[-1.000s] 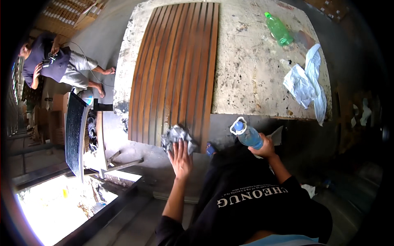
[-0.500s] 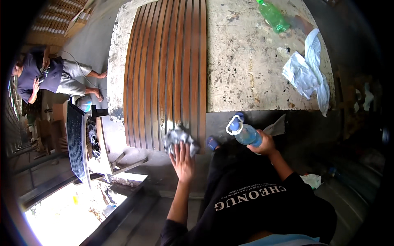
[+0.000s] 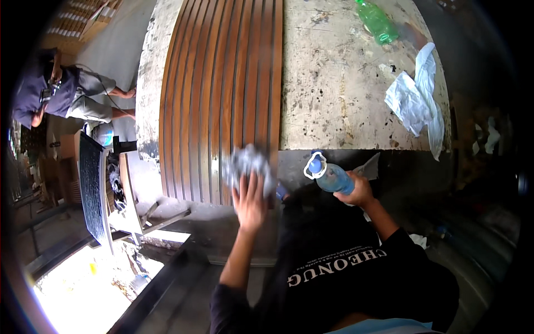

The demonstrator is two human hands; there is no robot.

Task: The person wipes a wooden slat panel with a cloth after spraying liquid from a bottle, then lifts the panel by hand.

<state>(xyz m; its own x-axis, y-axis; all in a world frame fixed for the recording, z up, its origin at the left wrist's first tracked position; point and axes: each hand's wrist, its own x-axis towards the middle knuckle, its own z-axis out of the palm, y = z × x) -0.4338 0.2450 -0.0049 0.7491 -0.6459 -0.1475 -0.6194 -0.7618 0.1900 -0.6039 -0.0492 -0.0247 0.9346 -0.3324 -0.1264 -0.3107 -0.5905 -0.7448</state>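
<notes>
A crumpled grey-white rag [image 3: 247, 167], smeared by motion, lies under the fingers of my left hand [image 3: 250, 203]. That hand presses the rag onto the near end of a brown slatted wood panel [image 3: 219, 100], whose grooves run away from me. To the right, beyond the table's near edge, my right hand [image 3: 357, 190] is wrapped around a clear bluish plastic bottle [image 3: 335, 181]. The bottle tilts to the left and has a blue cap and a white ring at its neck.
The panel rests on a stained pale table [image 3: 317, 83]. On its right side are a green plastic bottle [image 3: 377, 23] and a white cloth [image 3: 411, 103] hanging over the edge. At far left, another person [image 3: 72, 92] stands near a dark ribbed panel [image 3: 94, 186].
My left hand and the rag have moved a little farther along the panel, away from me. My right hand keeps its grip on the bottle. At left, the other person's posture has shifted.
</notes>
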